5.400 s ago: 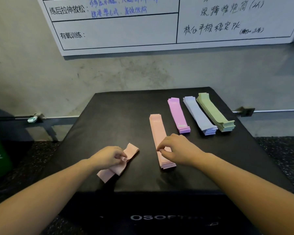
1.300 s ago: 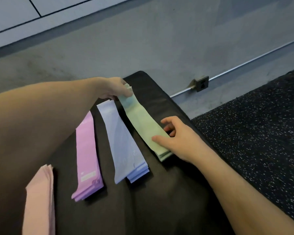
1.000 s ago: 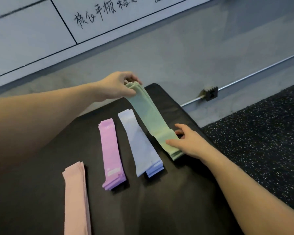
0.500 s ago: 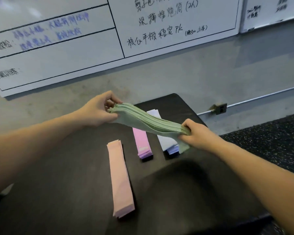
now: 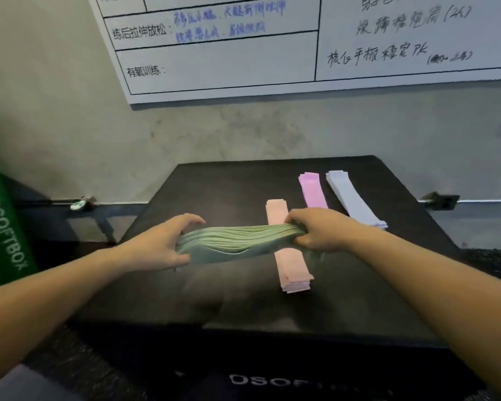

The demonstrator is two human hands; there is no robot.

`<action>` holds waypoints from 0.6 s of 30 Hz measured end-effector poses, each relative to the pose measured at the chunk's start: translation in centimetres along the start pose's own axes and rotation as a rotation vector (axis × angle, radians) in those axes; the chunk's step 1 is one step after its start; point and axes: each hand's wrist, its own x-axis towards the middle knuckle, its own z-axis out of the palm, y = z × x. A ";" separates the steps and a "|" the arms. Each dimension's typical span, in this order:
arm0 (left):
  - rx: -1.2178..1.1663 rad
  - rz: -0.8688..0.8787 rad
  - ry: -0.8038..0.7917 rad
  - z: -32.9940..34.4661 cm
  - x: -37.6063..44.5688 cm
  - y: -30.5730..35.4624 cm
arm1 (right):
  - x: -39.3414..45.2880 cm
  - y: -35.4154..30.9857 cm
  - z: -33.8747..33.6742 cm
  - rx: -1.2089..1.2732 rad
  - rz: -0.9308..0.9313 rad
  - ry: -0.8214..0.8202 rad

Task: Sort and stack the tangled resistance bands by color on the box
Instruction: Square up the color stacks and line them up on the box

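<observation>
Both hands hold a thick stack of green bands [image 5: 237, 240] sideways in the air above the black box [image 5: 185, 299]. My left hand [image 5: 168, 246] grips its left end and my right hand [image 5: 318, 230] grips its right end. Beneath it on the box lies a pink stack [image 5: 291, 267], partly hidden by the green bands and my right hand. A purple stack [image 5: 311, 189] and a lavender stack [image 5: 350, 196] lie flat further right and back.
The box stands against a grey wall with a whiteboard [image 5: 272, 47] above it. A green soft box [image 5: 3, 227] leans at the left. Speckled rubber floor [image 5: 495, 264] lies to the right, and a metal rail [image 5: 475, 201] runs along the wall's base.
The green stack, held at both ends, has moved left and toward me, from above the purple and lavender stacks to over the pink stack. The view has swung left.
</observation>
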 end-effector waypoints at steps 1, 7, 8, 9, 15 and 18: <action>0.060 -0.011 -0.015 0.6 -1.1 -0.9 | 0.5 -1.3 0.7 -0.027 -0.019 -0.016; 0.203 -0.101 -0.024 3.5 -5.4 -5.3 | 4.5 -7.0 5.1 -0.203 -0.096 -0.100; 0.232 -0.116 -0.031 3.7 -5.4 -5.5 | 4.9 -7.3 5.7 -0.235 -0.094 -0.106; 0.260 -0.146 -0.050 4.0 -5.7 -6.1 | 5.6 -8.0 6.4 -0.283 -0.101 -0.115; 0.346 -0.311 -0.263 5.8 -5.2 -7.6 | 7.7 -10.0 10.0 -0.464 -0.104 -0.153; 0.427 -0.294 -0.216 6.8 -5.0 -7.4 | 8.0 -9.7 11.8 -0.483 -0.101 -0.099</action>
